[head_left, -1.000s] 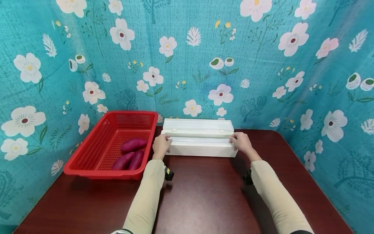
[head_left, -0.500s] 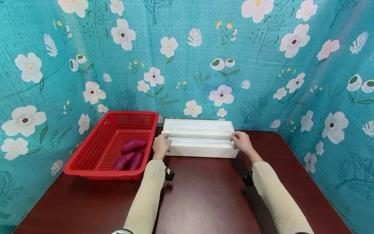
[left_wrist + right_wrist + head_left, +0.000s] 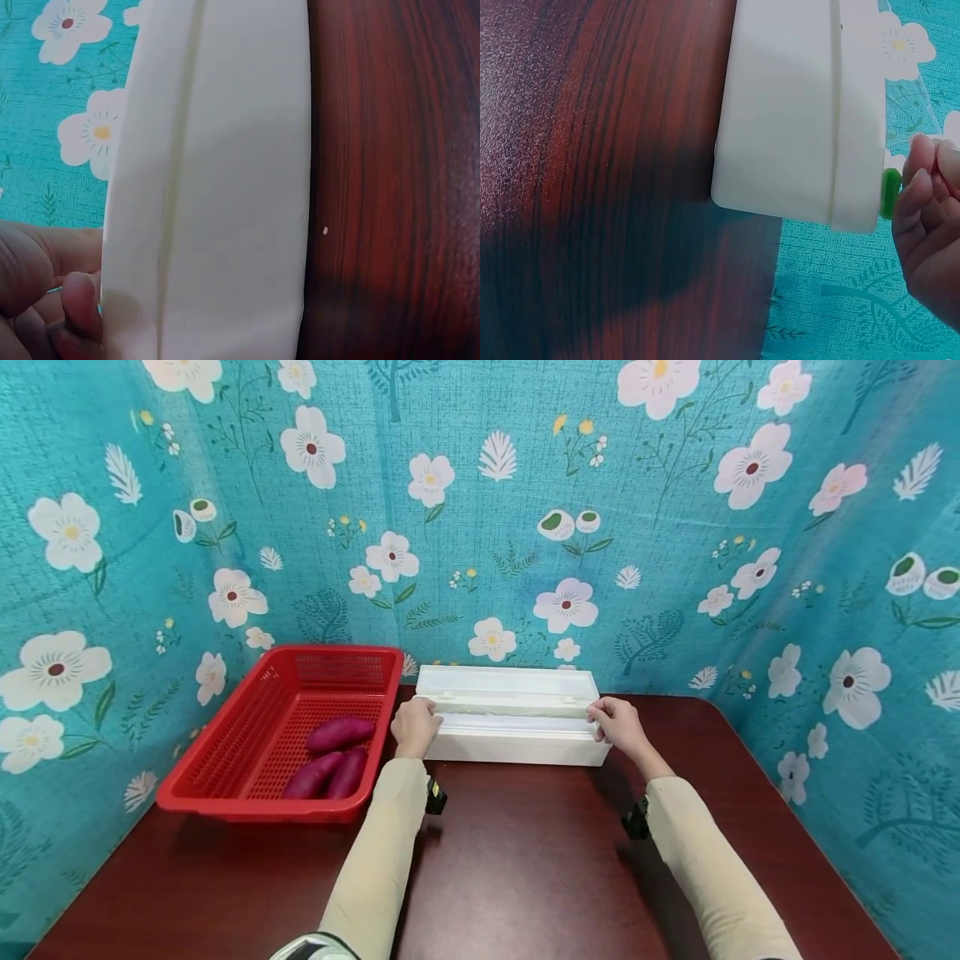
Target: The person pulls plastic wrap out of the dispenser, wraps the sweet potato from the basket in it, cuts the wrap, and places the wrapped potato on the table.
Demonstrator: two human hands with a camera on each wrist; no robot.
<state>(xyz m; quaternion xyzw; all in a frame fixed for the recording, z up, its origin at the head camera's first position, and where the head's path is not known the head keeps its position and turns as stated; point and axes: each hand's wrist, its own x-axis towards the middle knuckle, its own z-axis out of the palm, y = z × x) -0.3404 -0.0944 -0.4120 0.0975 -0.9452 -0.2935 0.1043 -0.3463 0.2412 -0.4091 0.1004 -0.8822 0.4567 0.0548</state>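
A long white cling film dispenser [image 3: 513,748] lies across the far side of the table, its lid [image 3: 510,679] tipped back. My left hand [image 3: 415,727] is at the dispenser's left end, thumb and fingers pinched together by the upper edge. At the opposite end my right hand [image 3: 619,727] pinches with thumb and fingertips. The right wrist view shows a clear sheet of cling film [image 3: 928,105] running to those fingers. Beside them a green slider [image 3: 890,193] sticks out of the dispenser's edge. Between the hands the film hardly shows against the white.
Left of the dispenser stands a red plastic basket [image 3: 225,739] holding several purple sweet potatoes [image 3: 340,734]. The dark wooden table [image 3: 517,860] reaches toward me. A flowered blue cloth [image 3: 480,527] hangs behind and on both sides.
My left hand has risen slightly at the dispenser's left end. The right hand stays almost in place, and the dispenser and basket have not been moved.
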